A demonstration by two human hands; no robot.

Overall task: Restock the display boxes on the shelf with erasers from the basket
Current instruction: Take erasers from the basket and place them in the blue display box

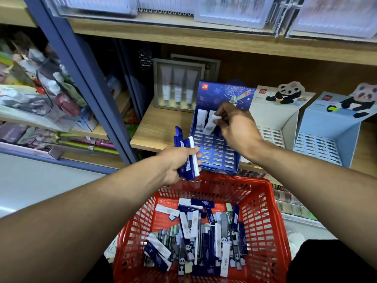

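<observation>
Landmark: the dark blue cardboard display box (216,148) with a slotted floor, standing on the pale wooden shelf (163,127).
Right hand: the right hand (234,123) reaches into the back of the blue box, fingertips pinching the top of a white-sleeved eraser (211,122) that stands in a slot beside another white one (201,118).
Left hand: the left hand (177,164), just left of the blue box's front corner, is curled round a bunch of long blue-and-white erasers (188,156).
Supply: a red plastic lattice basket (263,217) sits below the blue box, holding a loose heap of blue, white and panda-print erasers (200,237).
Neighbours: right of the blue box stand a white panda-topped display box (273,119) and a light blue panda-topped one (330,135).
Behind: left of the blue box, a grey framed pack of three white tubes (177,86).
</observation>
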